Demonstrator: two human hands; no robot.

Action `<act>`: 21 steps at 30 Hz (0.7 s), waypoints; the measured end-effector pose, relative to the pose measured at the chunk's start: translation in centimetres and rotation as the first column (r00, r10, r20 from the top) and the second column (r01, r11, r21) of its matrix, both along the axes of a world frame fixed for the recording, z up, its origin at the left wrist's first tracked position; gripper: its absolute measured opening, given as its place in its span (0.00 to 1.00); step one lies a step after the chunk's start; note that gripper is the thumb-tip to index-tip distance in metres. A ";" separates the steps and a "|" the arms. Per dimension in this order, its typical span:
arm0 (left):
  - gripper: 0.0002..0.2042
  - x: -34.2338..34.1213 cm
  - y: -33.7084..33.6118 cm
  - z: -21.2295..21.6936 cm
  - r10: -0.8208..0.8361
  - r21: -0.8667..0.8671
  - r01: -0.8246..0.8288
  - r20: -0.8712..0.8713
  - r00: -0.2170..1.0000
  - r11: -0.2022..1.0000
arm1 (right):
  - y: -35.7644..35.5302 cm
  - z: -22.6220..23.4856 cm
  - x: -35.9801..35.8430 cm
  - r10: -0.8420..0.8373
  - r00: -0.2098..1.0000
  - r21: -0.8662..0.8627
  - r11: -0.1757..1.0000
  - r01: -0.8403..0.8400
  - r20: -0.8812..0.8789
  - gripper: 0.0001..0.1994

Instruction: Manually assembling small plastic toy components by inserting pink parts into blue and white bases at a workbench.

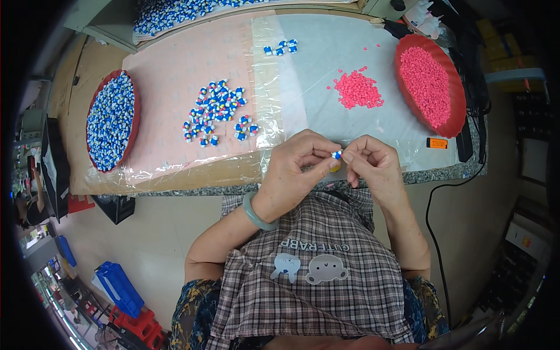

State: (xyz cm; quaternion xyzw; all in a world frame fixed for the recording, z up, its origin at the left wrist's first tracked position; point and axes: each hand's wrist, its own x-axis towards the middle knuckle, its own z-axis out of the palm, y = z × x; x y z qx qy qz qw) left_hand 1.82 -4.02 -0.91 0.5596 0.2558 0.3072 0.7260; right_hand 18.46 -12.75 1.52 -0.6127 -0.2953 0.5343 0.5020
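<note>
In front of my chest, at the table's near edge, my left hand (300, 169) pinches a tiny blue-and-white figure (336, 155) between thumb and fingers. My right hand (376, 165) meets it from the other side, thumb and forefinger pressed together against the figure; whatever they hold is hidden. Just below the figure a bit of yellow (335, 167) shows between the hands. Beyond my right hand lies a loose pile of small pink pieces (359, 89). Farther left, similar blue-and-white figures (217, 108) with pink and yellow spots are spread out.
A red scalloped bowl (137, 108) of blue-and-white figures stands at left, another red bowl (460, 108) of pink pieces at right. Several figures (283, 48) sit at the back, below a shelf tray heaped with more. A small orange-and-black box (437, 143) lies near a black cable (429, 213).
</note>
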 end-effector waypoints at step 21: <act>0.07 -4.7 6.8 0.5 0.402 0.614 -0.080 -0.407 0.820 0.785 | 1.4 -3.1 4.7 -0.079 0.753 0.126 0.992 -0.006 0.653 0.04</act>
